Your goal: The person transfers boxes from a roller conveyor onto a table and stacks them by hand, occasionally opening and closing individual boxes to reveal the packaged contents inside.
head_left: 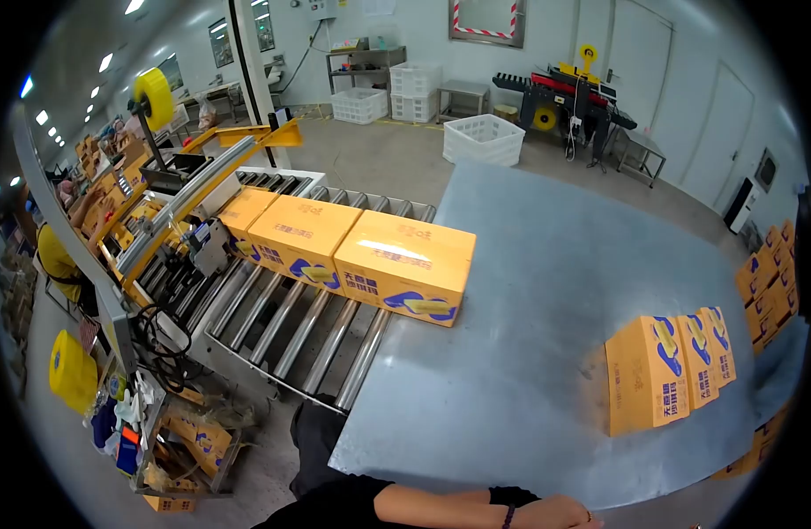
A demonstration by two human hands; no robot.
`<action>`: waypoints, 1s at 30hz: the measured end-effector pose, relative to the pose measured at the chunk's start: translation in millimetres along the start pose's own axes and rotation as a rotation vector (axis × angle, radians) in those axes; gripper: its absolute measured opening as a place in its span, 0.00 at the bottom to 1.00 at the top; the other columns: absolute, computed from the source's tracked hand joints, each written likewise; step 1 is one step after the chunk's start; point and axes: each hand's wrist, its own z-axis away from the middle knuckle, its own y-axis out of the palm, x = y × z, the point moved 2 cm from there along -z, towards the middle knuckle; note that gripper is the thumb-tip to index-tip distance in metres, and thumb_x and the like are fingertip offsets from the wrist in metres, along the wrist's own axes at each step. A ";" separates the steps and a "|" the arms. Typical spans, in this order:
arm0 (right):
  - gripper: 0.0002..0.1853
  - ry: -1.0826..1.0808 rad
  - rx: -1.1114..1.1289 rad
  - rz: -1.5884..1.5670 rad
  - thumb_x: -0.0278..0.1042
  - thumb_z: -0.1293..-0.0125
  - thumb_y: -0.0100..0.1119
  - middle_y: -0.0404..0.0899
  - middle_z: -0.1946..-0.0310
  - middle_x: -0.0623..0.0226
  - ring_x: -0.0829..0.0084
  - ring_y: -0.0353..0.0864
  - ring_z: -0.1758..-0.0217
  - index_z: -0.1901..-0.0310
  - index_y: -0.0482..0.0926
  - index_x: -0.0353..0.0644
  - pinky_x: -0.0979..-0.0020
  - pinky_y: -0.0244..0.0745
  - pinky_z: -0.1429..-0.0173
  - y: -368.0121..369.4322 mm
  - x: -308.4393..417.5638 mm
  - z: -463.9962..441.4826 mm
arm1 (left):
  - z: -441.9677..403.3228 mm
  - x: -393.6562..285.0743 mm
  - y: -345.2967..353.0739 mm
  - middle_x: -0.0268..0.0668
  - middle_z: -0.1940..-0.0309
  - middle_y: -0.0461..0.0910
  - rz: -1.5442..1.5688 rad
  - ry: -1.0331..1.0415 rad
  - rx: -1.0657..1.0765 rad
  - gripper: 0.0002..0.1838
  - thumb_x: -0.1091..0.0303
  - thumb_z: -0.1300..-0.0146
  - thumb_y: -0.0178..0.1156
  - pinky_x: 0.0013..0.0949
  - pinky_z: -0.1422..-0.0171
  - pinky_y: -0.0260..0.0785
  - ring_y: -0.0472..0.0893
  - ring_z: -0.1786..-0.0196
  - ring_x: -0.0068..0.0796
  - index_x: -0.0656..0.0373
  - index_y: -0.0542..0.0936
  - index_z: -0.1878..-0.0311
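My left hand [560, 512] is at the bottom edge of the head view, just below the near edge of the grey metal table [511, 388]. A dark bracelet is on its wrist, and its fingers are mostly cut off by the frame. My right hand cannot be made out. Three yellow cartons stand in a row on the roller conveyor [306, 339], the nearest carton [405, 256] reaching onto the table. On the table's right side, several smaller-looking yellow cartons [650, 375] stand side by side.
A taping machine [178, 207] with yellow rollers spans the conveyor at left. A cluttered cart [180, 441] stands at lower left. White crates [483, 139] and a red-black machine [564, 101] are beyond the table. A person in yellow [57, 256] is far left. Stacked cartons [767, 282] stand right.
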 end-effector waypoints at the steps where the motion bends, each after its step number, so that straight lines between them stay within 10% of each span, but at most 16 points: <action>1: 0.19 0.015 -0.003 0.000 0.36 0.34 0.65 0.82 0.53 0.52 0.56 0.82 0.48 0.46 0.80 0.34 0.57 0.77 0.40 -1.3 -3.8 -1.3 | -1.6 0.7 1.0 0.53 0.65 0.83 0.074 0.032 -0.034 0.28 0.47 0.21 0.47 0.52 0.58 0.72 0.81 0.62 0.58 0.60 0.81 0.68; 11: 0.15 -0.060 0.143 -0.013 0.32 0.31 0.62 0.84 0.54 0.56 0.62 0.83 0.48 0.47 0.81 0.34 0.61 0.78 0.40 7.2 10.3 -11.8 | -25.7 -75.3 -24.3 0.51 0.65 0.84 -0.010 0.023 0.086 0.24 0.50 0.24 0.52 0.51 0.58 0.72 0.82 0.60 0.56 0.60 0.81 0.69; 22: 0.11 -0.510 1.214 -0.565 0.29 0.27 0.58 0.86 0.55 0.60 0.68 0.84 0.48 0.48 0.83 0.35 0.65 0.79 0.40 68.9 157.9 -50.0 | -15.4 -118.2 -7.8 0.51 0.57 0.82 -0.013 0.238 0.213 0.19 0.52 0.24 0.54 0.49 0.51 0.73 0.81 0.54 0.53 0.59 0.81 0.61; 25: 0.14 -0.588 0.851 -0.256 0.33 0.26 0.57 0.85 0.47 0.61 0.67 0.84 0.41 0.44 0.82 0.36 0.66 0.76 0.35 -10.8 176.7 -106.7 | -7.6 -132.3 -6.7 0.51 0.55 0.82 -0.008 0.286 0.224 0.18 0.53 0.24 0.55 0.48 0.49 0.73 0.81 0.52 0.52 0.59 0.81 0.59; 30: 0.13 -0.631 -0.495 0.160 0.36 0.26 0.58 0.85 0.50 0.59 0.58 0.82 0.41 0.48 0.83 0.38 0.62 0.74 0.34 -137.9 183.6 -216.8 | 12.7 -151.2 -6.8 0.51 0.52 0.81 0.000 0.348 0.241 0.16 0.54 0.23 0.56 0.47 0.46 0.73 0.81 0.49 0.51 0.58 0.82 0.55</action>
